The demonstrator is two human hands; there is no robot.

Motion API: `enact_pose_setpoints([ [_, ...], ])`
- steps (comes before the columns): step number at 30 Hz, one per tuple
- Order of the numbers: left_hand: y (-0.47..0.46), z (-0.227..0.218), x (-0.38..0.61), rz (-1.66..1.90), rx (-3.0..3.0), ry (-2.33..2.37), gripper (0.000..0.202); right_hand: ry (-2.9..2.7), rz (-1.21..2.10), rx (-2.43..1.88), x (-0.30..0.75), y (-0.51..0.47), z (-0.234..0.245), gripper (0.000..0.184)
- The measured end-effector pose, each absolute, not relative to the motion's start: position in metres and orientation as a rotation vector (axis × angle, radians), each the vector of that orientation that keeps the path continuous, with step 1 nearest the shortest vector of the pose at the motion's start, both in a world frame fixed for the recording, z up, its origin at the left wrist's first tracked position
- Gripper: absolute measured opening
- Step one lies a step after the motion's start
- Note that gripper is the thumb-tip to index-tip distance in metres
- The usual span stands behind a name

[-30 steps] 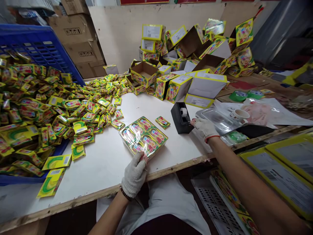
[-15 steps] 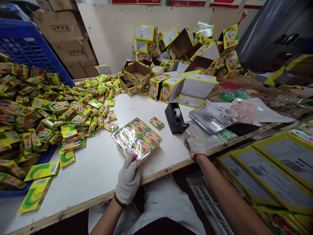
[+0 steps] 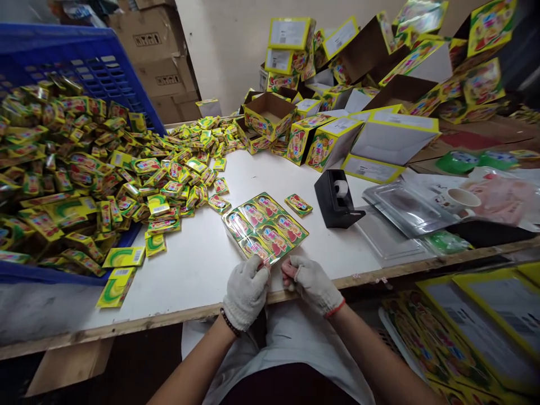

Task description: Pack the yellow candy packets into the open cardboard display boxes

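Observation:
A clear-wrapped bundle of yellow-green sachet packs (image 3: 265, 226) lies flat on the white table (image 3: 198, 270) near its front edge. My left hand (image 3: 246, 289), in a white knit glove, pinches the bundle's near corner. My gloved right hand (image 3: 310, 283) is beside it at the bundle's near edge, fingers curled in a pinch; what they hold is too small to make out. A black tape dispenser (image 3: 336, 198) stands to the right of the bundle. One loose sachet (image 3: 298, 204) lies between them.
A large heap of loose sachets (image 3: 80, 169) spills from a blue crate (image 3: 80, 62) on the left. Open yellow cartons (image 3: 337, 129) are piled at the back. Clear plastic trays (image 3: 400, 205) and a cup (image 3: 459, 198) lie right. Flat cartons (image 3: 476, 326) sit below, right.
My right hand left the tape dispenser and came back left to the bundle's near edge, beside my left hand. The left hand kept its grip on the bundle.

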State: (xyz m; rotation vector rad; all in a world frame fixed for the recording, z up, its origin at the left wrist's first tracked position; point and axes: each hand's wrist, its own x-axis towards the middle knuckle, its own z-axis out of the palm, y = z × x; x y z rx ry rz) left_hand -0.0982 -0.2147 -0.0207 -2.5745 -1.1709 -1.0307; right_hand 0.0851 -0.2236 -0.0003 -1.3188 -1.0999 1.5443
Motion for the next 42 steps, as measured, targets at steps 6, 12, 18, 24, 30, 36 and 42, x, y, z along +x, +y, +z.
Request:
enact_pose_setpoints([
  [6,-0.215,-0.018,-0.096,-1.088,-2.618,-1.296,0.043,-1.081,1.559,-1.387,0.083,-0.223,-0.009,0.045],
  [12,-0.221,0.014,-0.087,-0.535,-2.767,-1.640,0.035,-1.088,1.599,-1.467,0.083,-0.222,0.001,0.044],
  [18,-0.219,0.009,-0.070,-0.673,-2.528,-1.909,0.024,-1.204,1.460,-1.753,0.079,-0.210,-0.001,0.035],
  [24,-0.220,-0.004,-0.061,-0.609,-2.405,-1.879,0.013,-1.465,1.239,-1.699,0.086,-0.219,-0.007,0.035],
  [30,-0.220,-0.004,-0.058,-0.544,-2.387,-1.909,0.007,-1.559,0.433,-1.586,0.117,-0.210,0.008,0.027],
  [36,-0.222,-0.004,-0.051,-0.477,-2.314,-1.971,0.010,-1.805,0.085,-1.584,0.109,-0.151,0.022,0.029],
  [42,-0.223,-0.009,-0.062,-0.697,-2.501,-1.960,0.047,-1.689,0.670,-1.849,0.101,-0.115,0.022,0.049],
])
